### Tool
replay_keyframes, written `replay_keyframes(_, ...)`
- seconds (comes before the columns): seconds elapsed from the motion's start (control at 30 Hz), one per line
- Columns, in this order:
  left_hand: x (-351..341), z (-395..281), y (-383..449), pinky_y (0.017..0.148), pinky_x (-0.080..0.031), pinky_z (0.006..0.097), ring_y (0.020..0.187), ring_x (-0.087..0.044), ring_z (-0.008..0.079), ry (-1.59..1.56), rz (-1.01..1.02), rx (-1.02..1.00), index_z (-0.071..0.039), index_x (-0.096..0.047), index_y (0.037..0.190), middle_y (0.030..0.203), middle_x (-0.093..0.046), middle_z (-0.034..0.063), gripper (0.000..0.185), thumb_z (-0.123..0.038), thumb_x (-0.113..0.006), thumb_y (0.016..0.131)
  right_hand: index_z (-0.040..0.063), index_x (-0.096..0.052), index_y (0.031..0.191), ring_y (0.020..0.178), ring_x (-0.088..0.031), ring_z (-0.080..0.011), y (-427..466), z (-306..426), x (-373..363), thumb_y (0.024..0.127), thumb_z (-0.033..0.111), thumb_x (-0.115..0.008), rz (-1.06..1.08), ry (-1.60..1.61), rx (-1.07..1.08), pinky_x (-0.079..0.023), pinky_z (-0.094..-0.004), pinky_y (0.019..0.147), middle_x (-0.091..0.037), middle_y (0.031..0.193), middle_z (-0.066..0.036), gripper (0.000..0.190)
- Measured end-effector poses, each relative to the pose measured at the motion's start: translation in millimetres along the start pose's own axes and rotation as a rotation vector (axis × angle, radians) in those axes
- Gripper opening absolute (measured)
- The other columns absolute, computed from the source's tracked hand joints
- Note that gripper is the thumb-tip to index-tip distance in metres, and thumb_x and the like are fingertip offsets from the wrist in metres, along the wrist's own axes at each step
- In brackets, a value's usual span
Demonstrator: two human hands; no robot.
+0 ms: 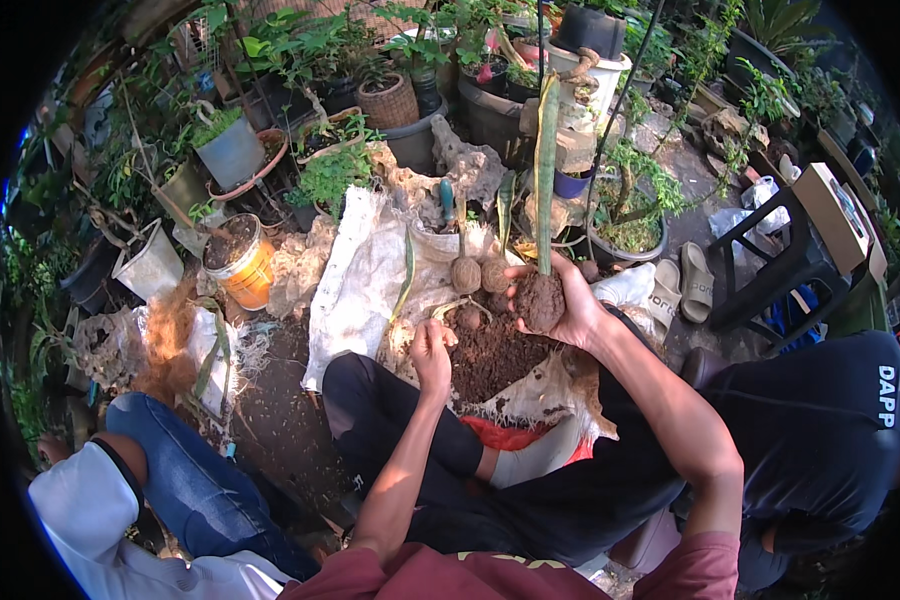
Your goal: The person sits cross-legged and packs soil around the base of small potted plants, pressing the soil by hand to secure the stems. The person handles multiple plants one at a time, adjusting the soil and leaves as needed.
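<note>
My right hand (574, 309) grips a moist brown soil ball (540, 300), from which a tall snake plant leaf (546, 172) stands upright. To its left, my left hand (430, 354) hovers over the edge of a dark soil heap (495, 364) with its fingers curled in; no held thing shows in it. The heap lies on a white woven sack (360, 277) spread before my crossed legs. Beyond the heap sit two string-wrapped balls, one a fibre ball (466, 275) and the other a fibre ball (495, 276) with a snake plant leaf (505, 206). Another leaf (405, 277) lies on the sack.
A person in jeans (195, 465) sits at my left, near brown fibre (169, 337). Another person in dark clothes (802, 420) is at my right. An orange bucket (240, 259), rocks (469, 161), slides (696, 281) and a black plastic stool (776, 255) surround the sack.
</note>
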State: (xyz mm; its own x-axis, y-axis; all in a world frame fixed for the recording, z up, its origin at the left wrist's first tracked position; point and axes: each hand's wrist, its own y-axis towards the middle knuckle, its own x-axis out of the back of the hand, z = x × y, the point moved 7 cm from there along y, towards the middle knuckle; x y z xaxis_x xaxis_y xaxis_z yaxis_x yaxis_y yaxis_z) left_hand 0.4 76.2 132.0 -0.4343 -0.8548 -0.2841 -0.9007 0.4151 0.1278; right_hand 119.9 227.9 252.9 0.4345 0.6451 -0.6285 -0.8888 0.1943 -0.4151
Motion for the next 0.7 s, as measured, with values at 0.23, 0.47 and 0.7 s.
replay_keyframes(0.23,-8,28,-19,0.06,-0.044,0.029,0.06,-0.053,0.0139,-0.016,0.19,0.115,-0.006,-0.045,0.078,0.065,-0.05,0.0046,0.037,-0.028,-0.037,0.107,0.003,-0.058,0.114,0.081,-0.064,-0.0216,1,0,1,0.098,0.054,-0.035,0.029,0.027,-0.003,-0.055,-0.0397,0.066,-0.064,0.091,-0.009,0.058)
replay_keyframes(0.47,-6,66,-32,0.055,-0.043,0.027,0.056,-0.05,0.0119,0.028,0.216,0.279,-0.007,-0.047,0.078,0.064,-0.047,0.0011,0.039,-0.034,-0.039,0.106,0.004,-0.059,0.112,0.08,-0.064,-0.0212,3,1,3,0.098,0.054,-0.034,0.01,0.012,0.013,-0.055,-0.039,0.065,-0.064,0.09,-0.009,0.058)
replay_keyframes(0.7,-11,83,-34,0.059,-0.047,0.0261,0.072,-0.067,0.0178,0.062,0.305,0.386,-0.005,-0.052,0.086,0.074,-0.059,0.0056,0.034,-0.032,-0.045,0.104,0.006,-0.06,0.107,0.081,-0.062,-0.0206,3,1,0,0.098,0.059,-0.031,-0.001,-0.056,0.018,-0.053,-0.039,0.067,-0.063,0.089,-0.009,0.061)
